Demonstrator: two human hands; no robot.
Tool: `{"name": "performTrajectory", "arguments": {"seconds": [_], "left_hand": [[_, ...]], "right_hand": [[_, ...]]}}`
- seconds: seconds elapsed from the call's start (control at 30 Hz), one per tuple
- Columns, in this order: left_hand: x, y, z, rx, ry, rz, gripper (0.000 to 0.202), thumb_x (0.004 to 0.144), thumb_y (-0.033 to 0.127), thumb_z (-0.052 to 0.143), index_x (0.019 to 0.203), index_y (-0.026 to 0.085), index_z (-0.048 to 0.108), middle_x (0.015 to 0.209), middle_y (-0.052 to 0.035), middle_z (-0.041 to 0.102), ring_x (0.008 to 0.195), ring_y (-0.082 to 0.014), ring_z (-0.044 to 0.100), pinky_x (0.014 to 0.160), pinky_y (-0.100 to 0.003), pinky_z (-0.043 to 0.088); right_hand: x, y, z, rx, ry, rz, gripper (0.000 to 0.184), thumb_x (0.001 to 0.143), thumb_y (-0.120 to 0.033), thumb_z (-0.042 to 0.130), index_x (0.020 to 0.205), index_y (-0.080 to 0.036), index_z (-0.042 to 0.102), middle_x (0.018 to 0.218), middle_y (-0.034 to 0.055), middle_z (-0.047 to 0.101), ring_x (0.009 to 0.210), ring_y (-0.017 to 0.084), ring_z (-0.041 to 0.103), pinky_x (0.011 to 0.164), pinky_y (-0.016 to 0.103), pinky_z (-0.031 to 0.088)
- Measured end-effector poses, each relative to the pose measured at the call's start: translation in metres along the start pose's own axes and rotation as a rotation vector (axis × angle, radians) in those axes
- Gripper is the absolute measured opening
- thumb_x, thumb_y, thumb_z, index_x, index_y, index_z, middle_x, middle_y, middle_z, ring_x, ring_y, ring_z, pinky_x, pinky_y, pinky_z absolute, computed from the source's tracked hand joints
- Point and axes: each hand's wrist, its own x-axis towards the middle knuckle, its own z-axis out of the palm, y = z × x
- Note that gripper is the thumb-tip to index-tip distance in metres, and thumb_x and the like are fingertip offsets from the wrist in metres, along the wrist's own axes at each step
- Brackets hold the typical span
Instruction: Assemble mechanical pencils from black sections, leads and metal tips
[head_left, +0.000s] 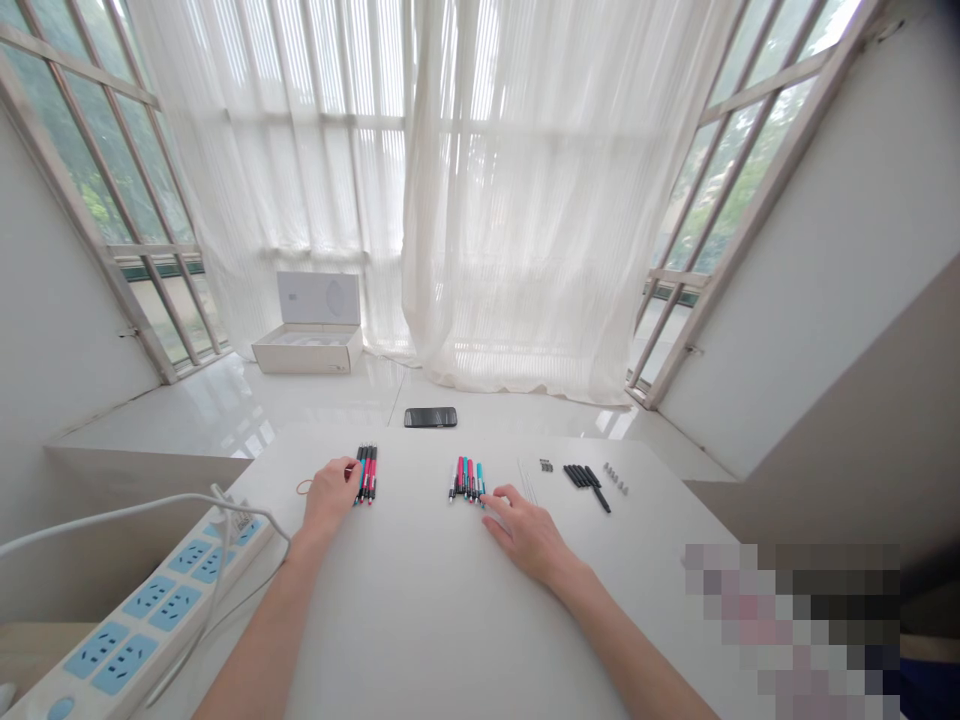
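Two rows of slender pens are laid out on a white table (405, 620), each attended by one hand. The left row of pens (373, 470), black with pink and blue sections, is set lengthwise beside the left hand (332, 490). Its fingers are curled in at the row's near-left edge; whether a pen is pinched between them cannot be told, since the fingertips are partly hidden. The right row of pens (470, 475), in pink, teal and pale colours, is placed near the middle of the table. At its right end, the lower part of a teal pen appears to be touched by the extended index finger of the right hand (525, 530); thumb and index are held apart, and nothing is seen gripped. To the right are set thin pale rods (529, 485), small grey pieces (546, 465) and black cylindrical pieces (576, 476).

For good handling, light fingertip contact is advised, as round barrels may roll and neighbours may be nudged out of line. Each pen is best taken singly, at mid-barrel, and both wrists are best held clear of the rows.
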Motion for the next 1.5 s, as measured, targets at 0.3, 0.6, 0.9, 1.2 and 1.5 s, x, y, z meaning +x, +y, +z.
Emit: {"name": "performTrajectory", "arguments": {"seconds": [0.3,0.6,0.9,1.2,1.5], "left_hand": [[-0.011,0.023,0.006,0.217,-0.016,0.044,0.03,0.084,0.038,0.054,0.109,0.024,0.063,0.116,-0.0077,0.061,0.1,-0.0271,0.058,0.08,-0.034,0.045],[-0.011,0.019,0.005,0.221,-0.03,0.076,0.026,0.084,0.026,0.051,0.106,0.022,0.064,0.113,-0.0082,0.061,0.096,-0.0268,0.058,0.078,-0.034,0.045],[-0.025,0.044,-0.002,0.102,0.113,0.271,0.023,0.085,0.024,0.052,0.106,0.019,0.062,0.117,-0.0099,0.06,0.112,-0.0284,0.049,0.091,-0.039,0.043],[-0.059,0.09,-0.002,-0.115,-0.024,0.69,0.016,0.089,0.022,0.048,0.093,0.021,0.063,0.1,-0.0074,0.065,0.1,-0.024,0.055,0.087,-0.04,0.045],[-0.085,0.113,0.016,-0.566,-0.447,0.388,0.022,0.089,0.039,0.054,0.096,0.021,0.063,0.098,-0.0056,0.067,0.08,-0.0175,0.061,0.063,-0.028,0.049]], "right_hand": [[0.003,-0.003,0.004,-0.011,0.059,0.156,0.016,0.092,-0.03,0.045,0.086,-0.022,0.057,0.095,0.0011,0.062,0.055,0.009,0.054,0.055,0.024,0.034],[0.002,-0.006,-0.002,-0.032,0.005,0.313,0.008,0.088,-0.023,0.05,0.083,-0.021,0.056,0.083,0.0015,0.064,0.067,0.014,0.059,0.056,0.025,0.03],[0.0,-0.005,-0.005,0.05,-0.023,0.381,0.015,0.085,-0.02,0.05,0.094,-0.021,0.061,0.089,0.0029,0.064,0.074,0.016,0.06,0.06,0.025,0.033],[-0.002,-0.003,-0.008,-0.057,-0.027,0.431,0.008,0.081,-0.021,0.051,0.078,-0.019,0.058,0.081,0.0049,0.064,0.069,0.017,0.059,0.058,0.027,0.031],[-0.002,-0.023,-0.011,0.35,0.149,0.272,0.004,0.074,-0.024,0.053,0.075,-0.021,0.054,0.065,-0.0013,0.054,0.057,0.013,0.049,0.054,0.023,0.037]]}}
